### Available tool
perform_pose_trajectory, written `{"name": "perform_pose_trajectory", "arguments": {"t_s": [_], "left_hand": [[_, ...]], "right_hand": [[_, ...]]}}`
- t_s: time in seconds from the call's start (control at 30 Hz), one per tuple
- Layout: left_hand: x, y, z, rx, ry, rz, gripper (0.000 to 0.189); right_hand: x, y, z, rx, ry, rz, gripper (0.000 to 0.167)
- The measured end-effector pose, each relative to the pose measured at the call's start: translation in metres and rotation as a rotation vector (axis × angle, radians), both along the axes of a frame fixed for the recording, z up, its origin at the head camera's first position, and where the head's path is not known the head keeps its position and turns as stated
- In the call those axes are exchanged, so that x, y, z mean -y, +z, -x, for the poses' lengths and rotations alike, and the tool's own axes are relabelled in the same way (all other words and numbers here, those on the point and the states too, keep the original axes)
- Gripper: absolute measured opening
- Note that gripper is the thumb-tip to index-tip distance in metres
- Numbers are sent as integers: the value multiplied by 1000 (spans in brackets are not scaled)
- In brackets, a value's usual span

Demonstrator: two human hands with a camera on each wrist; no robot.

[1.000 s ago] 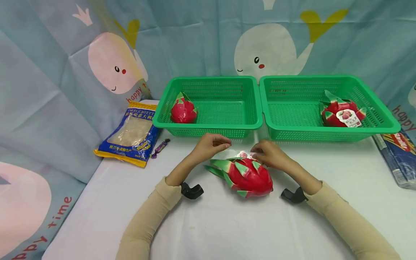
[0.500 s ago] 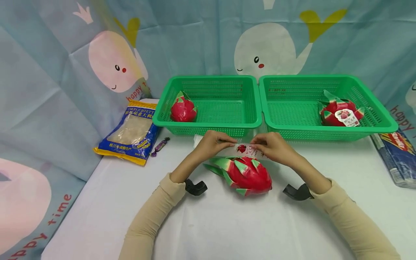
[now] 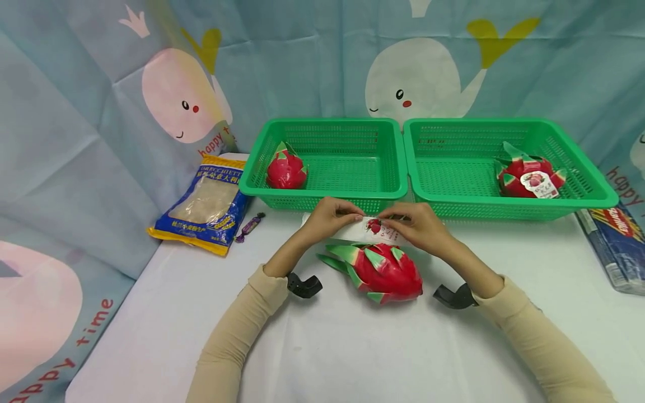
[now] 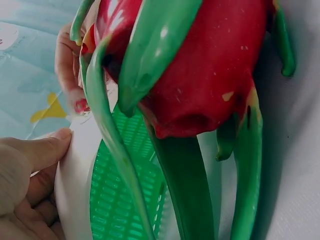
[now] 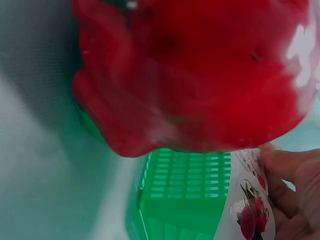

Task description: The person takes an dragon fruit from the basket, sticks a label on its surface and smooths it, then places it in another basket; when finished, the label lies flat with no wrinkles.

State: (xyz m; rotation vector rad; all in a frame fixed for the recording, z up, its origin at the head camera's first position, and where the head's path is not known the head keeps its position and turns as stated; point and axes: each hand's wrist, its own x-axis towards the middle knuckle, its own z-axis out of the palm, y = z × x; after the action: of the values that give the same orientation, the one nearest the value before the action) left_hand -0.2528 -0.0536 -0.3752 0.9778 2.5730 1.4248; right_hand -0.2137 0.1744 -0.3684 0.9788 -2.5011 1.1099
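Observation:
Between my two hands is a white strip of stickers (image 3: pixel 347 230) with dragon fruit pictures, held just behind a red dragon fruit (image 3: pixel 390 274). My left hand (image 3: pixel 326 219) pinches the strip between thumb and fingers, as the left wrist view also shows with the strip (image 4: pixel 75 165) at its thumb. My right hand (image 3: pixel 420 228) pinches the printed part at its upper edge, fingertips close to the left ones. The dragon fruit lies on its side, green leaves to the left, and fills much of both wrist views. A printed sticker (image 5: pixel 252 215) curves beside the right fingers.
Two green baskets (image 3: pixel 322 195) (image 3: pixel 509 207) stand side by side behind the hands. The left one holds a plain dragon fruit (image 3: pixel 285 169), the right one a stickered dragon fruit (image 3: pixel 526 176). A blue pasta bag (image 3: pixel 199 207), a wrapped candy (image 3: pixel 249 226) and blue packages (image 3: pixel 617 246) lie at the sides.
Both hands have come together behind the dragon fruit, and the strip now shows raised between them. Over the last half second the right fingertips shifted left along it. The dragon fruit stays put.

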Motion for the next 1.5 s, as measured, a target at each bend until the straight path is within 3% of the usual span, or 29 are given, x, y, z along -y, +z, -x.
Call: {"name": "perform_pose_trajectory", "arguments": {"t_s": [0.23,0.47,0.6,0.67,0.77,0.9,1.03,1.17,1.37,1.5], "left_hand": [[-1,-5,2,-11,22,26,13],[1,-18,7,-53,105,176,14],[3,-21,6,-137,106,238,15],[2,-18,1,-193,97,217,16],[-4,-3,-14,-182,72,72,18],[-19,25,-45,-41,37,-145,18],[-32,40,-68,51,8,-196,13],[-37,39,-80,65,3,-235,8],[-36,29,-103,69,34,-268,7],[-35,17,-124,-42,36,-161,8]], "right_hand": [[-2,-2,-2,56,-38,87,7],[-11,13,-10,308,-150,196,16],[-17,23,-17,394,-177,171,21],[-19,27,-21,413,-185,156,22],[-20,32,-28,426,-188,151,21],[-19,37,-39,426,-172,158,18],[-19,41,-51,399,-129,158,13],[-24,40,-64,385,-100,194,12],[-35,32,-87,508,-120,268,12],[-41,19,-94,544,-32,216,6]]}}
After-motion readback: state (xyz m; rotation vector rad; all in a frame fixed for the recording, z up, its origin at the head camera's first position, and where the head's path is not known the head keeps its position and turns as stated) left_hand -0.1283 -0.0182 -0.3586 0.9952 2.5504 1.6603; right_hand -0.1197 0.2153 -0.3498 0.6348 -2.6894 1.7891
